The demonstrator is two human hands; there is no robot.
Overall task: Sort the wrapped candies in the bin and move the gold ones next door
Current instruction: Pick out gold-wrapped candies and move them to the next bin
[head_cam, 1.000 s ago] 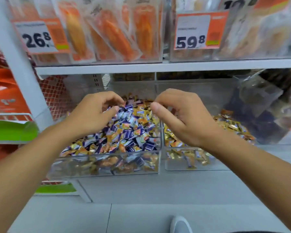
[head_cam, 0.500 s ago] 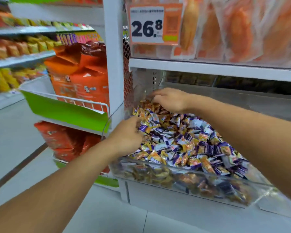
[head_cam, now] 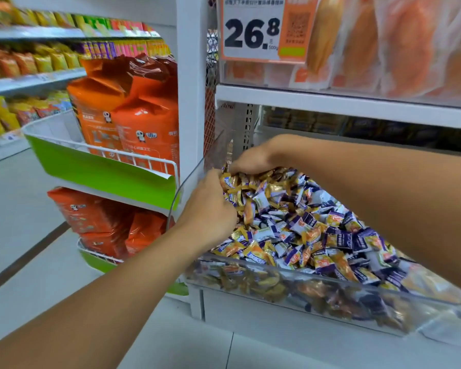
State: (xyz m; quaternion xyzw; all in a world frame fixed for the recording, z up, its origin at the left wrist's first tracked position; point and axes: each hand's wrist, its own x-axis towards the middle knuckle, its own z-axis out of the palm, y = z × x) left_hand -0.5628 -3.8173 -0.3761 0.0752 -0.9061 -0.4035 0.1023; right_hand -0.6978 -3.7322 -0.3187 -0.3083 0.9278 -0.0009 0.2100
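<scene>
A clear plastic bin [head_cam: 317,296] on the low shelf is heaped with wrapped candies [head_cam: 317,230], purple-and-white ones mixed with gold ones. At the bin's far left corner lies a cluster of gold candies [head_cam: 234,183]. My left hand [head_cam: 210,206] is curled over that cluster with its fingers closed on several gold wrappers. My right hand [head_cam: 253,158] reaches across from the right and presses into the same corner, fingers bent down among the gold candies; its fingertips are hidden. The neighbouring bin is out of view.
A white shelf upright [head_cam: 190,83] stands just left of the bin. Left of it, a wire basket with a green front [head_cam: 101,169] holds orange bags [head_cam: 133,110]. The shelf above [head_cam: 343,102] carries packaged orange food and a 26.8 price tag [head_cam: 253,30].
The view has swung left, so the right-hand bin left the frame. Both hands moved from the pile's middle to its far left corner, and the left hand rose onto the gold cluster.
</scene>
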